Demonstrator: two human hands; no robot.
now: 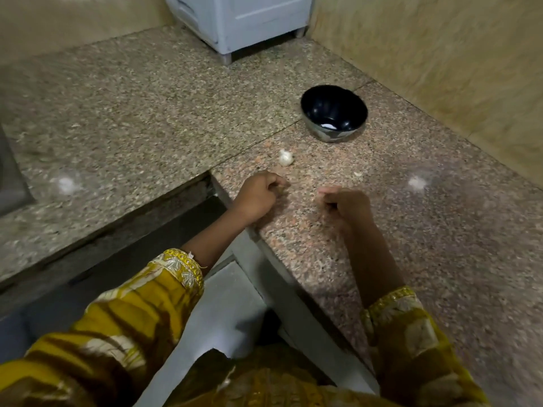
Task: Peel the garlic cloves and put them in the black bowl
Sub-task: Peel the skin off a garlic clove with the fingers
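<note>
A small white garlic bulb (285, 157) lies on the speckled granite counter (411, 230). Behind it to the right stands the black bowl (311, 113), with a white glint low inside it; I cannot tell whether that is a clove or a reflection. A tiny pale garlic scrap (357, 173) lies right of the bulb. My left hand (260, 196) rests on the counter just in front of the bulb with its fingers curled in. My right hand (345, 202) hovers beside it, also curled, thumb against forefinger. Nothing shows in either hand.
A pale blue appliance on short feet (241, 22) stands in the back corner. Tiled walls close off the back and right sides. The counter steps down at an inner corner (210, 173) to my left. A metal sink edge (11, 177) shows at far left.
</note>
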